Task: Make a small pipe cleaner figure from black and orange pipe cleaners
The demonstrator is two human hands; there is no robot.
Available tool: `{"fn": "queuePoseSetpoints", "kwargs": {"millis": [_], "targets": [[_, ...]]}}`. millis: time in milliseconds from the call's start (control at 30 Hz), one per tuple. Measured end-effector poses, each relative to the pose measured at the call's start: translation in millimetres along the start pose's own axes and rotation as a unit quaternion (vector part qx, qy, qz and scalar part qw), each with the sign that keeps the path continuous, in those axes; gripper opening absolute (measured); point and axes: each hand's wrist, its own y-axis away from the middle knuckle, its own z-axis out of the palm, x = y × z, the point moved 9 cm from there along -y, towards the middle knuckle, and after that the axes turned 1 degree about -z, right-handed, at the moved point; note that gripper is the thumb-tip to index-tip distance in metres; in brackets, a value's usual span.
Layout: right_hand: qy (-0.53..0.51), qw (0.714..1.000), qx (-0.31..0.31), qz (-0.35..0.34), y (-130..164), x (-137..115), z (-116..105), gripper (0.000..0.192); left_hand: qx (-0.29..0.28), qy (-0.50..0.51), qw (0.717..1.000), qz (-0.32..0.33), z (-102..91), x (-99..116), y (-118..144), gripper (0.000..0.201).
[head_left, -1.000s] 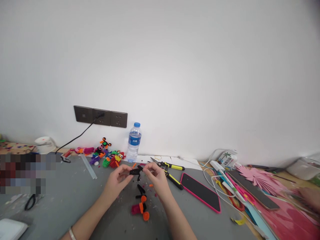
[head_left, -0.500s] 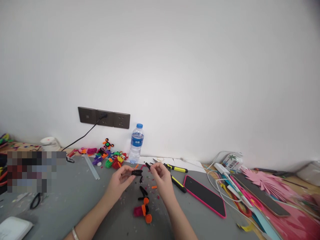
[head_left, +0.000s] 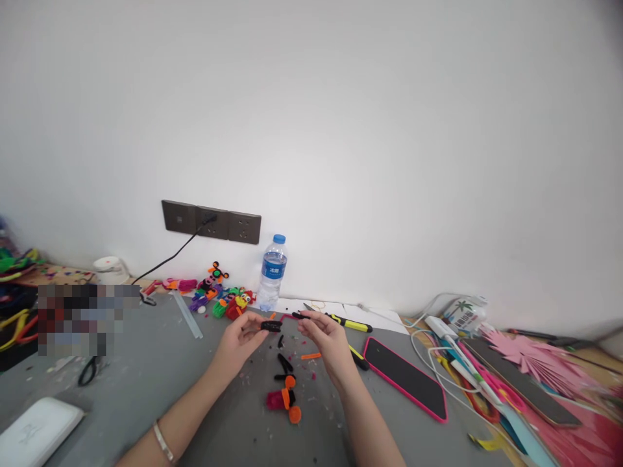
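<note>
Above the grey table (head_left: 146,383), the left hand (head_left: 241,337) pinches a black pipe-cleaner coil (head_left: 270,326); just right, the right hand (head_left: 327,338) grips a black pipe-cleaner piece (head_left: 300,316), near the pink-cased phone (head_left: 405,379) farther right

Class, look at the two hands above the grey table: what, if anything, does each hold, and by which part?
The left hand pinches a short black fuzzy piece at its left end. The right hand pinches a thin black stem by its right end.

One water bottle (head_left: 272,272), one phone (head_left: 406,378), two hands (head_left: 241,337).
</note>
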Motion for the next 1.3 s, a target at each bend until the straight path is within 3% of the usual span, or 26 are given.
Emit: {"fn": "queuePoseSetpoints", "kwargs": {"millis": [133,400,533,833,1300], "targets": [[0.005,1.000,0.025,-0.017,-0.8,-6.0,-6.4,0.041,0.002,0.000,1.000,-0.002,0.3,-1.6,0.5,0.026],[0.008,0.999,0.014,-0.042,-2.8,-8.6,-7.3,0.046,-0.001,0.004,1.000,-0.003,1.6,-1.4,1.6,0.026],[0.021,0.995,0.055,-0.077,-4.8,-15.9,-17.4,0.047,0.000,0.004,1.000,-0.006,1.0,-1.6,2.2,0.026],[0.077,0.989,0.111,-0.057,-2.7,-27.7,-45.4,0.054,0.000,0.006,1.000,-0.011,0.3,-0.7,2.3,0.029],[0.013,0.999,0.028,-0.009,-11.5,-2.3,-36.0,0.046,0.001,0.011,1.000,-0.008,0.5,-0.6,3.0,0.025]]}}
